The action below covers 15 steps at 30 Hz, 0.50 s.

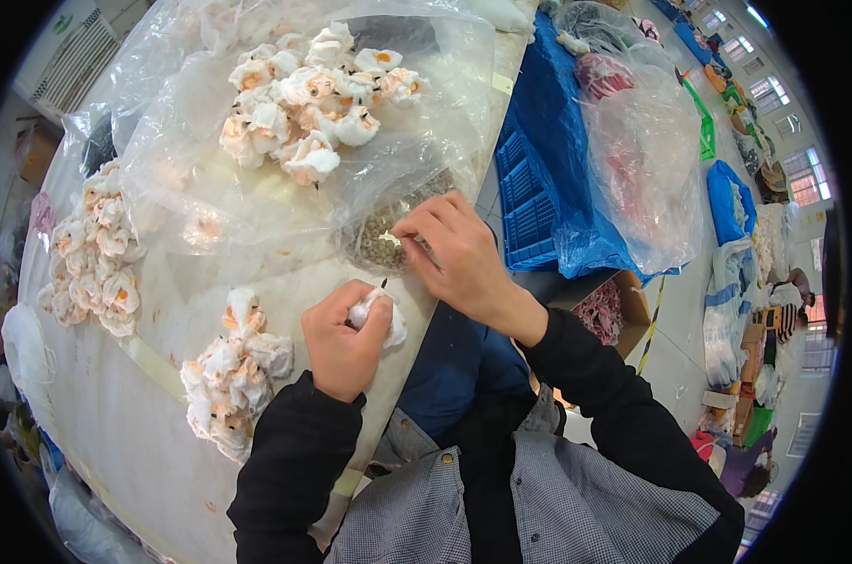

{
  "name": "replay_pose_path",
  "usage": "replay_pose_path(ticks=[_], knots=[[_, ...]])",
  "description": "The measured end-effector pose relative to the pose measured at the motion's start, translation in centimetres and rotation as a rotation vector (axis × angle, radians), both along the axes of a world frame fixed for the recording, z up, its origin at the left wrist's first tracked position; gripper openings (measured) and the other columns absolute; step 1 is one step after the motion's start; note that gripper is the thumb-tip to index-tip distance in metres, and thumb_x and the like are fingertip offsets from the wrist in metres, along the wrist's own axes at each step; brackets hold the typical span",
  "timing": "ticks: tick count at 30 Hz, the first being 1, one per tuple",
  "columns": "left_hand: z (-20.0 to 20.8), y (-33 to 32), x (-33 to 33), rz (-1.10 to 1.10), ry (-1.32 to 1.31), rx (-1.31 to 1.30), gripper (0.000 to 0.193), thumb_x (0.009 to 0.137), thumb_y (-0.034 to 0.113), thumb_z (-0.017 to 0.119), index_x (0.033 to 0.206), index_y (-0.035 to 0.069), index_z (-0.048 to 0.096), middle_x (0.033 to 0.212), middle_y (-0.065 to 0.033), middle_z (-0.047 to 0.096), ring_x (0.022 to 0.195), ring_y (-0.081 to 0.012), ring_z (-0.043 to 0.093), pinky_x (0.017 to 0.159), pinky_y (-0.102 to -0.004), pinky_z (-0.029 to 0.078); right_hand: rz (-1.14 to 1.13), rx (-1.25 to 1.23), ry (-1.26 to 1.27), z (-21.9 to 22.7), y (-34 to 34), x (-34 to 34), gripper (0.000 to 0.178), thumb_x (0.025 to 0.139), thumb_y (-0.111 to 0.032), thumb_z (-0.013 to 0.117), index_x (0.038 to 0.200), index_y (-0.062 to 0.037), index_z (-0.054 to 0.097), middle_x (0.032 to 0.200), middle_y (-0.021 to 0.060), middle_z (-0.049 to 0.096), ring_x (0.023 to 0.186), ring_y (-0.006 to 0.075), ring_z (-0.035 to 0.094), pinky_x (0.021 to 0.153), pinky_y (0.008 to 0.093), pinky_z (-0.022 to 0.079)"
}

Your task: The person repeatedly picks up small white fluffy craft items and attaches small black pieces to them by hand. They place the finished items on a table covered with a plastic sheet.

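My left hand [343, 340] is closed round a white artificial flower [396, 325], whose short dark stem tip points up and away from me. Between the thumb and fingers of my right hand [468, 256] is a small pale star-shaped piece [389, 240]. Just beneath it lies a clear plastic bag [365, 202] filled with small greenish-beige pieces. Left of my left hand, a pile of white and peach artificial flowers [233, 376] rests on the pale table [153, 432]. The right hand is a little beyond the left, and the two are apart.
Another flower heap [304, 103] sits on plastic sheeting at the far side, and one more [97, 254] at the left. Beyond the table's right edge stand a blue crate [525, 202] with a blue liner and a cardboard box [638, 320] of pink pieces. People work far right.
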<state>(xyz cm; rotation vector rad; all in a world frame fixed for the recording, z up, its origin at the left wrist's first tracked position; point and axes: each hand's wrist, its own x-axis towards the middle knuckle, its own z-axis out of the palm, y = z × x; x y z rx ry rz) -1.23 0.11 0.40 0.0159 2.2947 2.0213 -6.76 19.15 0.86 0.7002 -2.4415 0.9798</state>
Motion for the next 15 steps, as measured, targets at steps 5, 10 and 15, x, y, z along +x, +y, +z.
replay_pose_path(ticks=[5, 10, 15], knots=[[0.2, 0.0, 0.0, -0.005, 0.001, 0.008, 0.013, 0.092, 0.007, 0.070, 0.083, -0.002, 0.067, 0.065, -0.0020, 0.062, 0.060, -0.0055, 0.053, 0.054, -0.0262, 0.042, -0.034, -0.048, 0.055, 1.0, 0.7, -0.2, 0.016, 0.084, 0.003, 0.074, 0.098, -0.0055, 0.070, 0.096, 0.0091, 0.069, 0.092, 0.0300, 0.065, 0.076, 0.0387, 0.054], [0.1, 0.1, 0.1, -0.005, 0.007, 0.001, 0.012, 0.092, 0.007, 0.069, 0.083, -0.002, 0.068, 0.066, -0.0022, 0.063, 0.060, -0.0057, 0.054, 0.055, -0.0260, 0.042, -0.024, -0.096, 0.027, 0.9, 1.1, 0.0, 0.015, 0.086, 0.002, 0.074, 0.099, -0.0046, 0.070, 0.093, 0.0096, 0.070, 0.078, 0.0282, 0.067, 0.067, 0.0357, 0.053], [0.1, -0.1, 0.0, 0.002, 0.012, -0.006, 0.012, 0.091, 0.007, 0.070, 0.084, -0.002, 0.068, 0.066, -0.0025, 0.063, 0.059, -0.0065, 0.054, 0.055, -0.0264, 0.043, 0.029, 0.013, 0.028, 0.2, -0.1, -0.4, 0.012, 0.089, -0.005, 0.074, 0.100, -0.0069, 0.070, 0.090, 0.0065, 0.067, 0.075, 0.0269, 0.069, 0.062, 0.0360, 0.053]])
